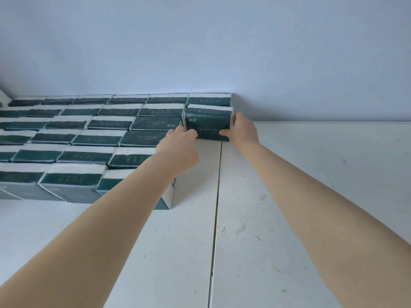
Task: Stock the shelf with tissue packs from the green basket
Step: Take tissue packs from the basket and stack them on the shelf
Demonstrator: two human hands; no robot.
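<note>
Tissue pack (206, 124), dark green with a white top edge, held upright between my two hands at the surface of the white shelf (311, 174). My left hand (180, 141) grips its left edge, with the fingers curled against that side. My right hand (242, 127) grips its right edge, thumb pressed on the front face and fingers wrapped behind. Directly beyond my hands a rear pack (209, 100) stands against the wall (200, 41), and the held pack sits just in front of it. To the left of my left hand, rows of stocked packs (89, 134) cover the shelf. Between my forearms a narrow seam (219, 174) runs along the shelf. Right of my right hand the surface shows small scuffs.
</note>
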